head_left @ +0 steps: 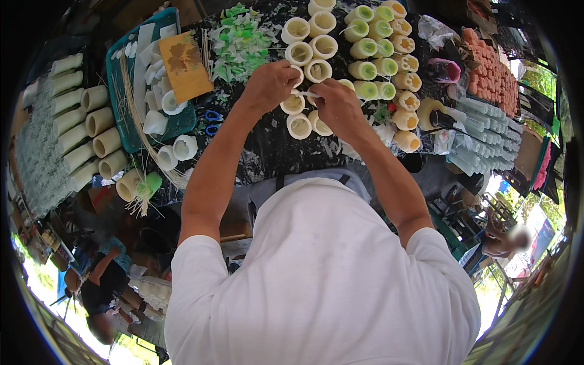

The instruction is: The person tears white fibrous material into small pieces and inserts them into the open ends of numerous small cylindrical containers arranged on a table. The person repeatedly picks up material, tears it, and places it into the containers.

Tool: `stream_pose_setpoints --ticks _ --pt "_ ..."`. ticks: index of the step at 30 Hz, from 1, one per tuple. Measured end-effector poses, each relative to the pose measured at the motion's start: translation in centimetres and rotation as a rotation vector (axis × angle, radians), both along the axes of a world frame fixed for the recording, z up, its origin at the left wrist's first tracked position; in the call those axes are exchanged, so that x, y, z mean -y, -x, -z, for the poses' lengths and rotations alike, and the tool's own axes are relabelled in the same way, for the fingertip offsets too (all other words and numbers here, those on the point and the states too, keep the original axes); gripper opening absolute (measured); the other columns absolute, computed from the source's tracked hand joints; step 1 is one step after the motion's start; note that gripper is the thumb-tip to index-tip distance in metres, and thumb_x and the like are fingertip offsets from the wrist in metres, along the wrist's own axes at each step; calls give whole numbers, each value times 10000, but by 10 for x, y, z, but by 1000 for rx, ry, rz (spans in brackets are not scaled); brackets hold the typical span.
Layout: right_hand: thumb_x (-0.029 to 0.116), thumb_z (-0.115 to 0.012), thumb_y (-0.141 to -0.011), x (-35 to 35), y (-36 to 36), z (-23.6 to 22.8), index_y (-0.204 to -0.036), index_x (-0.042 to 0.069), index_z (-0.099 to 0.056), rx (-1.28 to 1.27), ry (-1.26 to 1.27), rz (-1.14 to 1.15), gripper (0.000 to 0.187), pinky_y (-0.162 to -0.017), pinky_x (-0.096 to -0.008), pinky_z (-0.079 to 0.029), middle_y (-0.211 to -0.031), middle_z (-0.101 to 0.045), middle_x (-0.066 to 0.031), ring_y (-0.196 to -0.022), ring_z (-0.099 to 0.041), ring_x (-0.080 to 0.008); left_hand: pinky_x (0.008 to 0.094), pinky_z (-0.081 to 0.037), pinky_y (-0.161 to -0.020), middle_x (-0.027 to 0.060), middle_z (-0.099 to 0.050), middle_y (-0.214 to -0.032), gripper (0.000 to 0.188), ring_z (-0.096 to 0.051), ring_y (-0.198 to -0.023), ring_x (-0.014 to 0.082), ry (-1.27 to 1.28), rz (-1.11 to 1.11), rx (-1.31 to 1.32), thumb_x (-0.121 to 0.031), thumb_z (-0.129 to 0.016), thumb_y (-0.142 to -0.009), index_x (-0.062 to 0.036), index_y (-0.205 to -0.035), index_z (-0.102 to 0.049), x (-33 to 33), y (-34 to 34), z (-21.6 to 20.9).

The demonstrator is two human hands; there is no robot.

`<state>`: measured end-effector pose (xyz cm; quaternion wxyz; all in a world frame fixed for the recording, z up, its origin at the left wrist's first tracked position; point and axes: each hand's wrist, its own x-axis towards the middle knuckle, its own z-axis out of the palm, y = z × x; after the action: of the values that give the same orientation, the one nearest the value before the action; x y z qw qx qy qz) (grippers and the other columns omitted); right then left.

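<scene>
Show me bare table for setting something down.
The black tabletop between the left forearm and the front cream cups looks mostly bare, though white-flecked. Crowded: around left hand and right hand, and at the green cups.

Teal rectangular plastic tray [135,137] at upper left; flat orange-tan rectangular board [184,64] overlapping its right edge. Loose green-and-white shavings [240,45] right of board. Blue-handled scissors [213,115] beside tray. Far right: massed salmon-pink pieces [490,74].
</scene>
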<state>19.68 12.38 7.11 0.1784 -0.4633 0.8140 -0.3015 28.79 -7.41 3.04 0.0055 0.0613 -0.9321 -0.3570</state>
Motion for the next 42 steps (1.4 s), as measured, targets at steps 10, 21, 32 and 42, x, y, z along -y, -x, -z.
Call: stream_pose_setpoints --ticks 10,21,32,42 --pt "46 -697 -774 38 7 42 -975 53 -725 -374 -43 -132 203 -744 -438 -558 -917 -644 -101 -883 -677 -315 437 -548 -784 221 -730 -958 157 -706 -879 401 -216 -81 10 -84 -700 -945 31 -1045 -737 16 17 12" --pt "5 -730 -754 31 9 40 -1017 38 -729 -307 52 -41 265 -774 -442 -570 -951 -676 -103 -886 -689 -310 447 -540 -776 230 -714 -906 180 -698 -841 389 -254 -98 -3 -113 -699 -966 45 -1048 -724 18 18 10" --pt "184 -751 -1005 -7 -55 -36 -1172 -11 -717 1076 27 318 259 -740 -295 -572 -956 -744 -74 -829 -682 -108 415 -571 -1052 176 -668 -1239 265 -700 -1170 287 -1411 -759 -480 -93 -379 -1152 7 -1349 -525 -89 -55 -50" --pt "107 -705 -1002 -56 -39 -18 -1124 -26 -733 945 -61 628 183 -664 -257 -553 -864 -738 -45 -730 -663 -91 419 -520 -935 105 -674 -1116 243 -645 -1000 263 -73 -359 -146 -129 -749 -948 -69 -1179 -701 -75 -93 -9"
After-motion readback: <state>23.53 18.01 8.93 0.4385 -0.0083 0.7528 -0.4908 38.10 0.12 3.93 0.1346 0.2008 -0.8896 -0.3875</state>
